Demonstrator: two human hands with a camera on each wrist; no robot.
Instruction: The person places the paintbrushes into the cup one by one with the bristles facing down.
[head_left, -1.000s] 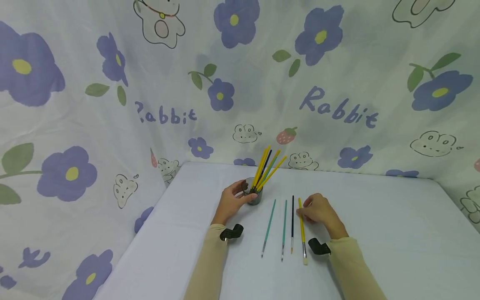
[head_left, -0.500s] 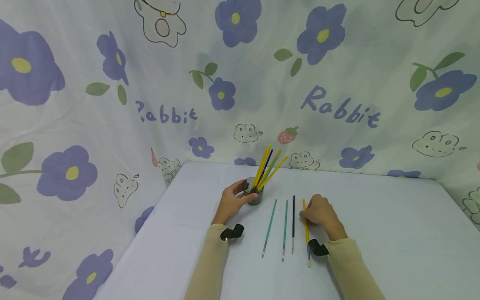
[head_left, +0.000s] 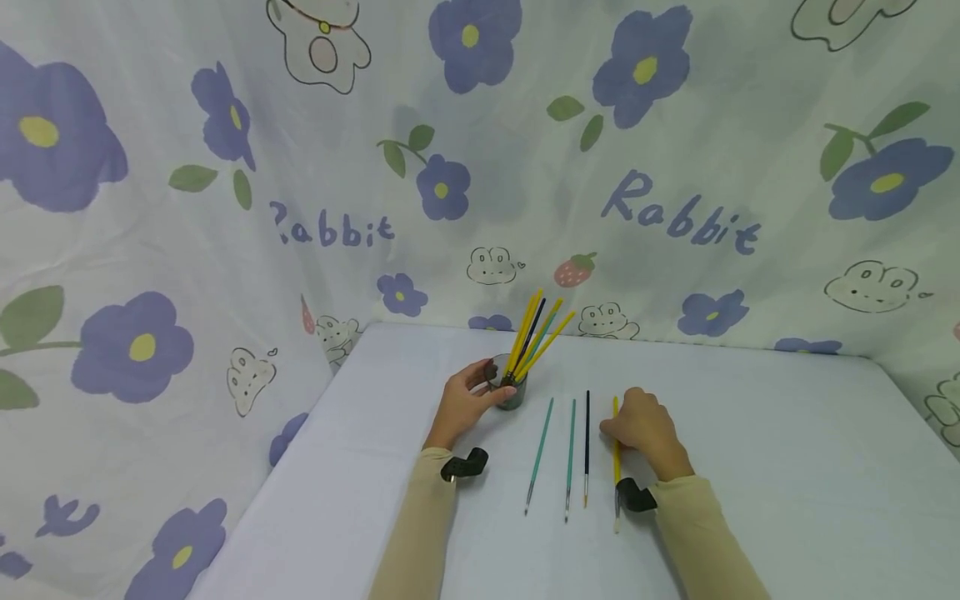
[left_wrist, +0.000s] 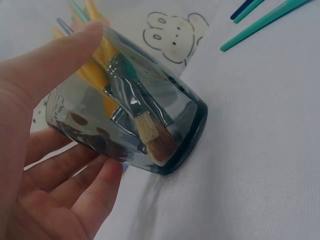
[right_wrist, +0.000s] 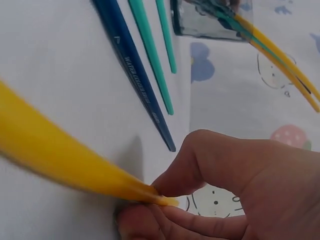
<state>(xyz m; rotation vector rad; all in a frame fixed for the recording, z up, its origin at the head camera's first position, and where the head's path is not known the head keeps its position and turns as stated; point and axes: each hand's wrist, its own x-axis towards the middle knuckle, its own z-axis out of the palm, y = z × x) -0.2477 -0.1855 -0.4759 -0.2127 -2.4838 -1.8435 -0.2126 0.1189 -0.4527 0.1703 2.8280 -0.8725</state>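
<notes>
My left hand (head_left: pixel 462 403) grips a tinted glass (head_left: pixel 513 397), thumb on the near side and fingers behind. Several paintbrushes (head_left: pixel 525 337) with yellow, teal and dark handles lean in it, bristles down; the left wrist view shows pale and brown bristles (left_wrist: pixel 159 142) near its bottom. At the right, my right hand (head_left: pixel 640 425) pinches a yellow paintbrush (right_wrist: pixel 75 155) near its handle end between thumb and fingers. That brush points its bristles (head_left: pixel 617 527) toward me. Left of it lie a dark blue paintbrush (head_left: pixel 587 442) and two teal paintbrushes (head_left: pixel 571 450), roughly side by side.
A white cloth (head_left: pixel 787 467) covers the table. Behind it hangs a curtain (head_left: pixel 517 192) printed with flowers and rabbits, also covering the left side. Each wrist bears a small black device, such as the one on the right wrist (head_left: pixel 637 495).
The yellow paintbrush has shifted slightly right, away from the dark blue one, and turned straighter, with my right thumb and fingers closing on it. My left hand and the glass have stayed put.
</notes>
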